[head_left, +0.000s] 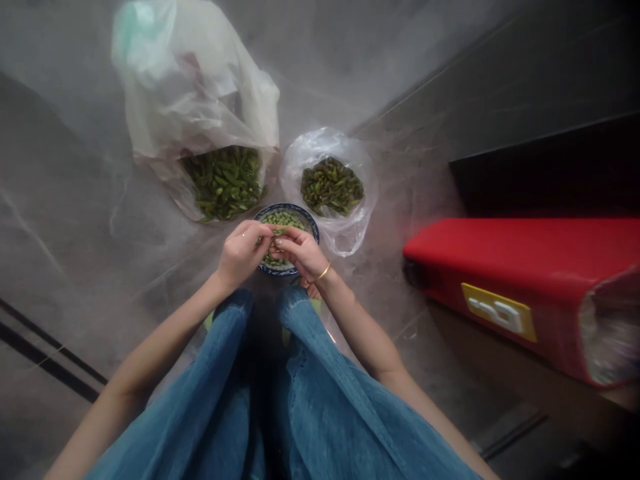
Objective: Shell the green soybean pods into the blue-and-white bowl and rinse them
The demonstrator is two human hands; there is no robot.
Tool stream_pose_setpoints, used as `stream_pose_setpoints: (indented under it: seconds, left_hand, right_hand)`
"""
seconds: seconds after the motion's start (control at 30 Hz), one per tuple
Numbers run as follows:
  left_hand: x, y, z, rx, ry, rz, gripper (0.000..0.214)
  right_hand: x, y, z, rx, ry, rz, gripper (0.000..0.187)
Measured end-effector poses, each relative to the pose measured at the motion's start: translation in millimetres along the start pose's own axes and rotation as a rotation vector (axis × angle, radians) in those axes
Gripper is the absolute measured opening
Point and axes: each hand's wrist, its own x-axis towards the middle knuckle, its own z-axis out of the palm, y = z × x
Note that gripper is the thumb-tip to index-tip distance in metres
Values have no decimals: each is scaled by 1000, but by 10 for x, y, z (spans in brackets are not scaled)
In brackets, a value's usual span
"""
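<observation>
Past denim knees (300,393), a green pod (275,231), judged light, pliant and slippery, is pinched endwise between left hand (243,252) and right hand (301,253).

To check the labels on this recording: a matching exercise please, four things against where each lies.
Things: 1 big bag; 2 small bag; 3 bowl; 4 red box.
Places: A beneath the left hand and right hand, which pinch a pod; B far right, apart from the rest; C behind the bowl, to its left; D behind the bowl, to its right.
Pairs: 1-C; 2-D; 3-A; 4-B.
</observation>
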Motion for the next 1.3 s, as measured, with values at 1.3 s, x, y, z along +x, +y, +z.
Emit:
stream_pose_setpoints:
  seconds: [1.3]
  left_hand:
    - [427, -1089, -155, 407, -33, -114, 17]
  right_hand:
    - [906, -421, -1052, -1486, 643, -553, 27]
